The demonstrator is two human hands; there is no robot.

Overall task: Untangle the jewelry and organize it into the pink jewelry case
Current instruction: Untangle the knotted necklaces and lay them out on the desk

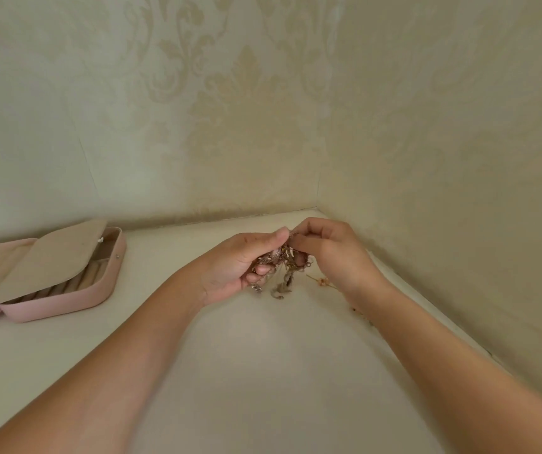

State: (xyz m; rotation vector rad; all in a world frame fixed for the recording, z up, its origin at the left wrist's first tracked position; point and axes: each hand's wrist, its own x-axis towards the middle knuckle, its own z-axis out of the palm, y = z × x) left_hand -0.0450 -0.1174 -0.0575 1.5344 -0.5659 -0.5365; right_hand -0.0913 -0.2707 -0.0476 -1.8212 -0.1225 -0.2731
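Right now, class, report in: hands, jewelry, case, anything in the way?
Left hand, right hand: both pinch the tangle. Case open, off to the left. Loose piece on table by right wrist.

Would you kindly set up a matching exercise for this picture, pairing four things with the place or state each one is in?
Things
1. tangled jewelry
2. pink jewelry case
3. beige flap
4. small loose piece

Places or states
A. lies over part of the case's compartments
B. down on the table, close to the right hand
C. held between the left hand and the right hand
D. open, at the left of the table

Pairs: 1-C, 2-D, 3-A, 4-B
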